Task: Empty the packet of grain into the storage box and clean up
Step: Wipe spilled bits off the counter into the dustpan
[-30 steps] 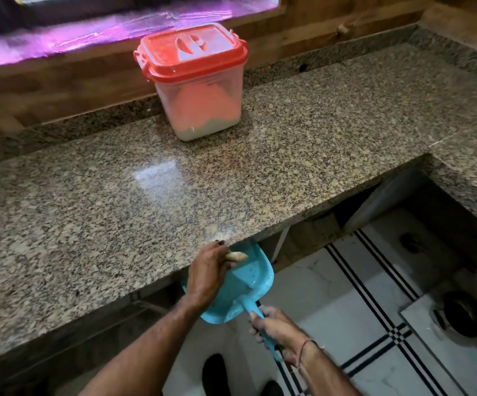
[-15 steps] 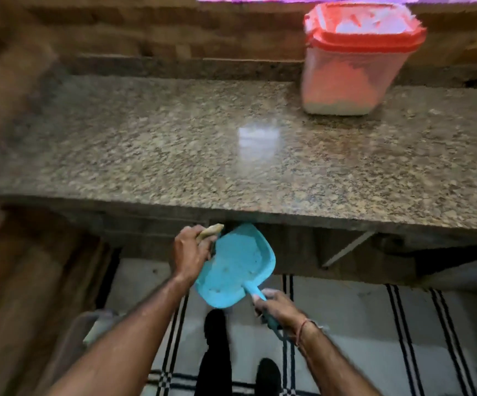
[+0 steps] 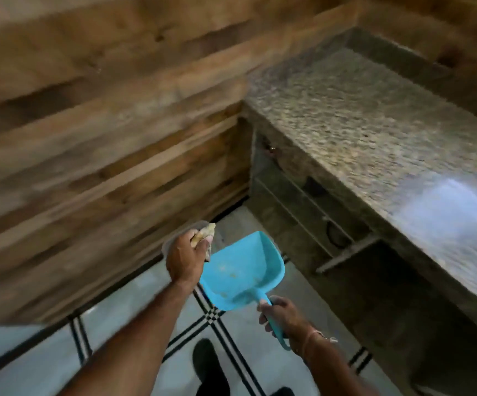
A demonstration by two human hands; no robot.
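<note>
Below the granite edge, over the floor: both hands low, blue dustpan [image 3: 243, 270] between them.

Right hand [image 3: 281, 314]: fingers wrapped round the dustpan's handle [image 3: 262, 299], whose looped end sticks out behind the wrist. Pale thread [image 3: 313, 337] tied on that wrist. Pan reaches forward and left from this hand, its open mouth pointing away from the person. A few pale specks [image 3: 231, 274] lie on the pan's bed; too small to tell what they are.

Left hand [image 3: 184, 260]: fingers closed round a crumpled beige wad [image 3: 204, 234], cloth or paper, cannot tell which. This hand sits just beside the pan's left wall, the wad poking out above the knuckles.

Surface [image 3: 374, 132]: speckled brown-grey granite, right of and beyond the right hand, with a raised granite lip along its far side and a bright glare patch near the right border. Under it, beyond the pan, pale rails [image 3: 303, 212] cross a dark recess.

Room: wood-plank wall [image 3: 103, 124] left of and beyond the left hand, meeting the surface's end. Floor [image 3: 134, 318] of pale tiles with black stripe lines crossing under the pan. Dark shoes [image 3: 207, 364] under the forearms. Whole frame motion-blurred.
</note>
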